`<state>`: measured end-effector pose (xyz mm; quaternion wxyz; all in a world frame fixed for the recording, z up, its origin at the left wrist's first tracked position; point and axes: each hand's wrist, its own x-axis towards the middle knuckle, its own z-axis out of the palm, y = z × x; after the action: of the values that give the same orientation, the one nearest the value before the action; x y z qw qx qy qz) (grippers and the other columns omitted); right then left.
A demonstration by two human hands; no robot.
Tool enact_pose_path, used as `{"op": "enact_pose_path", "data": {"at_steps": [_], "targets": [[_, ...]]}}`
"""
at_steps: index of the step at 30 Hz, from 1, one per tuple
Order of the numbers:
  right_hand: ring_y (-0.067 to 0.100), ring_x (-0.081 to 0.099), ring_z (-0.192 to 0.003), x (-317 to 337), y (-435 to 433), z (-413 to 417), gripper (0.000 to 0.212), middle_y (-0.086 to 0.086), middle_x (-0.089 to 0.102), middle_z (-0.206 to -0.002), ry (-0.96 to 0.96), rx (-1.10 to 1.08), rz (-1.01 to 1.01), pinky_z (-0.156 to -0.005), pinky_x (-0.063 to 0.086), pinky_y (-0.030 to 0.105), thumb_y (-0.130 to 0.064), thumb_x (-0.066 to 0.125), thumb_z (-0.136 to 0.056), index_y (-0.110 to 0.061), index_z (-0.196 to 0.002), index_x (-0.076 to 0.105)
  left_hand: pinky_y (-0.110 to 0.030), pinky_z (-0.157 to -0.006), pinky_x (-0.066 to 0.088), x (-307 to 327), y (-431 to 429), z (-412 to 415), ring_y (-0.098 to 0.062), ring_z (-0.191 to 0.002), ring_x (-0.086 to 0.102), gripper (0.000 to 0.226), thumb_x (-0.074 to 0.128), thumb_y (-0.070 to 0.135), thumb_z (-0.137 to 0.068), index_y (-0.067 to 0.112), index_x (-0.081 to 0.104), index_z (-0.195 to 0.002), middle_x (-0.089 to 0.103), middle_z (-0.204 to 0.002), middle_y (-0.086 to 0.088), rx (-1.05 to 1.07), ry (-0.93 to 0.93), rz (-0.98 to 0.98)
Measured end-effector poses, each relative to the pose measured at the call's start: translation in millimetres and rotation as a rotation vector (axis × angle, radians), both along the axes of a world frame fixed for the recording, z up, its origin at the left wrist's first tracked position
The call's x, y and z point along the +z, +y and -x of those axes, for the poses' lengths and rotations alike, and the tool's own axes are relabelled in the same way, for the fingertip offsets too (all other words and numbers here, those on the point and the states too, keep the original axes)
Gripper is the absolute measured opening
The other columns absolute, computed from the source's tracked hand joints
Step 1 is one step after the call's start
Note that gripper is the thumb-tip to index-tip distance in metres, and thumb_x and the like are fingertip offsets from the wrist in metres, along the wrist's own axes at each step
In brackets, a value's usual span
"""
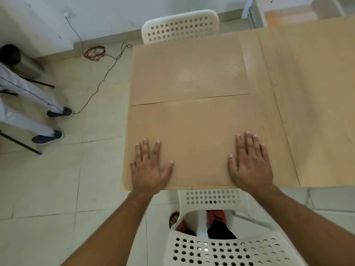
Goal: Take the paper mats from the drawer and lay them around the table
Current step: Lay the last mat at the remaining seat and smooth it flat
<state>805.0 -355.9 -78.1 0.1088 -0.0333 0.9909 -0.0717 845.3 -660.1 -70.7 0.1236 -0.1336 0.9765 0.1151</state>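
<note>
A tan paper mat (199, 131) lies flat on the near left part of the table. My left hand (149, 166) rests palm down on its near left corner, fingers spread. My right hand (251, 162) presses flat on its near right side, fingers apart. A second paper mat (184, 72) with a faint embossed pattern lies just beyond it, their edges meeting along a thin line. More tan paper (317, 104) covers the right part of the table. The drawer is not in view.
A white perforated chair (221, 244) stands between me and the table's near edge. Another white chair (180, 25) is at the far side. A person's legs (30, 104) are at the left on the tiled floor, near a cable (99, 81).
</note>
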Motion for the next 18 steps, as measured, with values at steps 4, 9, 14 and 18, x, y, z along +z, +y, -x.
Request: {"op": "enact_pose_path", "data": {"at_steps": [4, 9, 14, 18], "targets": [[0.029, 0.001, -0.154, 10.9, -23.5, 1.1, 0.074, 0.017, 0.005, -0.167, 0.006, -0.025, 0.026, -0.124, 0.005, 0.047, -0.048, 0.018, -0.096, -0.013, -0.160, 0.009, -0.063, -0.115, 0.022, -4.8, -11.6, -3.9, -0.024, -0.154, -0.009, 0.081, 0.027, 0.076, -0.087, 0.043, 0.001, -0.157, -0.006, -0.168, 0.002, -0.001, 0.041, 0.008], [0.027, -0.007, -0.154, 21.5, -115.7, 9.2, 0.073, 0.013, -0.006, -0.167, -0.014, 0.169, 0.131, -0.123, -0.004, 0.042, -0.053, 0.017, -0.099, -0.019, -0.160, -0.002, -0.060, -0.114, 0.023, -7.0, -12.1, -4.5, -0.024, -0.155, -0.006, 0.081, 0.028, 0.076, -0.088, 0.042, 0.003, -0.157, -0.004, -0.169, 0.000, -0.004, 0.066, 0.013], [0.029, -0.004, -0.154, 8.1, -182.7, 31.1, 0.067, 0.012, -0.003, -0.168, -0.051, 0.266, 0.134, -0.124, -0.001, 0.046, -0.052, 0.020, -0.101, -0.026, -0.160, 0.003, -0.058, -0.116, 0.022, -11.6, -14.9, -5.6, -0.025, -0.155, -0.003, 0.072, 0.021, 0.069, -0.094, 0.039, 0.008, -0.158, 0.000, -0.169, -0.001, -0.006, 0.087, 0.004], [0.030, 0.002, -0.154, 0.0, -188.2, 35.5, 0.067, 0.012, 0.006, -0.168, 0.006, 0.248, 0.081, -0.124, 0.003, 0.048, -0.055, 0.020, -0.099, -0.028, -0.159, 0.012, -0.054, -0.116, 0.023, -9.0, -23.1, -3.9, -0.023, -0.155, 0.001, 0.066, 0.023, 0.062, -0.097, 0.034, 0.019, -0.157, 0.007, -0.168, -0.002, -0.006, 0.107, -0.048]]}}
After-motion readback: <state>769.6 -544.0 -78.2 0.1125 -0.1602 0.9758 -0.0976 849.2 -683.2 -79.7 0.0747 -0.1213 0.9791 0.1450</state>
